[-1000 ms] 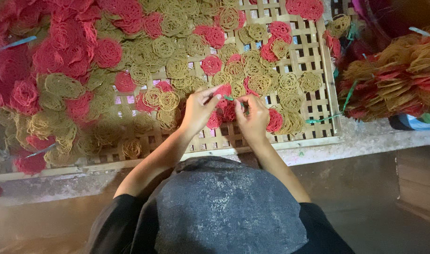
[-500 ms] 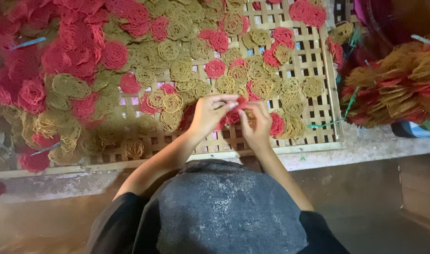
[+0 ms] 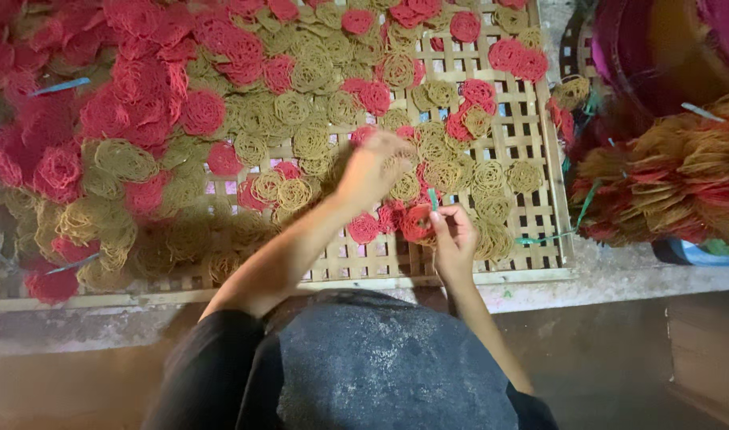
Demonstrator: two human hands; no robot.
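While blurred beyond telling its grip, left hand (image 3: pixel 374 169) outstretched; right hand (image 3: pixel 452 235) pinched around a red coil (image 3: pixel 418 223).

You're in a small craft workshop, working low to the ground. A woven bamboo drying tray (image 3: pixel 540 171) is crowded with red and yellow coils (image 3: pixel 297 193), and bundled strands (image 3: pixel 675 183) lie heaped beside it.

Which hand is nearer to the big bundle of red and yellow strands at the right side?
The right hand. It sits at the woven tray's lower right part, left of the bundle. The left hand, blurred, is farther left, over the coils.
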